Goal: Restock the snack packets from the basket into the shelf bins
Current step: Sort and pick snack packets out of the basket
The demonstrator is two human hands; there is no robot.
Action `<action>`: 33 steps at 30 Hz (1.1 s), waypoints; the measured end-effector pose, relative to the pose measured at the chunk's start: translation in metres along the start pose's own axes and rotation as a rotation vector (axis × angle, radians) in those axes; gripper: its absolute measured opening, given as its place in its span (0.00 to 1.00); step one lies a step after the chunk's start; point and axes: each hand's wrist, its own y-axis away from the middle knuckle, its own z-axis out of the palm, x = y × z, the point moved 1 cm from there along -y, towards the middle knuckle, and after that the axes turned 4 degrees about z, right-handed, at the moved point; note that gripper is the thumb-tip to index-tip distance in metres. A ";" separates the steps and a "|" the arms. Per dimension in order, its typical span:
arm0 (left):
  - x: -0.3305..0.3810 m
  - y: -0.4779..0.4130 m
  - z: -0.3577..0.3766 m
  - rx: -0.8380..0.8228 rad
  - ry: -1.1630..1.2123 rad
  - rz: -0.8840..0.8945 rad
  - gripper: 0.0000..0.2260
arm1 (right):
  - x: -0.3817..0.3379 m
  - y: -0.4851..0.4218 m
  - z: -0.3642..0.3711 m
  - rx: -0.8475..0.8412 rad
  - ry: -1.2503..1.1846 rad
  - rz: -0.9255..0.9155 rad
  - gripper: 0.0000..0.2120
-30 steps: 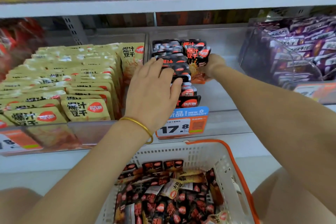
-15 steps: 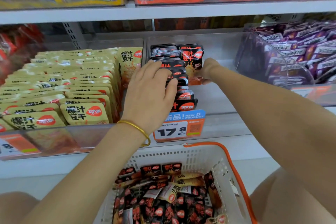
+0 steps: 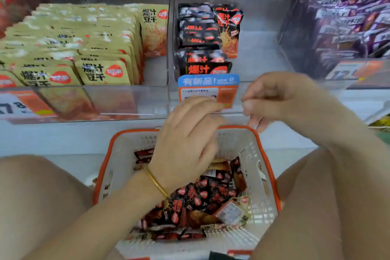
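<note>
A white basket with an orange rim (image 3: 260,175) sits between my knees, holding several black-and-red snack packets (image 3: 202,198). Above it, a clear shelf bin (image 3: 259,57) holds a row of the same black packets (image 3: 200,48) along its left side. My left hand (image 3: 185,143) hovers over the basket's far edge, fingers loosely curled and holding nothing. My right hand (image 3: 274,99) hangs in front of the bin's front wall, above the basket's far right corner, fingers loosely bent and empty. Both hands are motion-blurred.
The bin on the left is packed with yellow packets (image 3: 84,48). A bin of purple packets (image 3: 348,21) stands on the right. A blue and orange price tag (image 3: 209,88) hangs on the middle bin's front. My bare knees flank the basket.
Both hands have pulled back out of the middle bin and dropped toward the basket. The view has tilted down, showing more of the basket.
</note>
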 end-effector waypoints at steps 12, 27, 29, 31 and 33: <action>-0.067 0.115 0.072 -0.676 -0.034 -0.387 0.14 | 0.250 -0.058 0.150 -0.567 0.707 0.537 0.04; -0.084 0.132 0.089 -0.759 0.067 -0.576 0.12 | 0.325 -0.062 0.191 -0.463 0.762 0.665 0.04; -0.083 0.129 0.092 -0.784 0.092 -0.609 0.12 | 0.299 -0.070 0.165 -0.474 0.717 0.632 0.05; -0.080 0.124 0.093 -0.823 0.122 -0.650 0.14 | 0.266 -0.077 0.136 -0.478 0.679 0.590 0.07; -0.075 0.118 0.093 -0.866 0.170 -0.698 0.17 | 0.227 -0.078 0.110 -0.477 0.644 0.529 0.06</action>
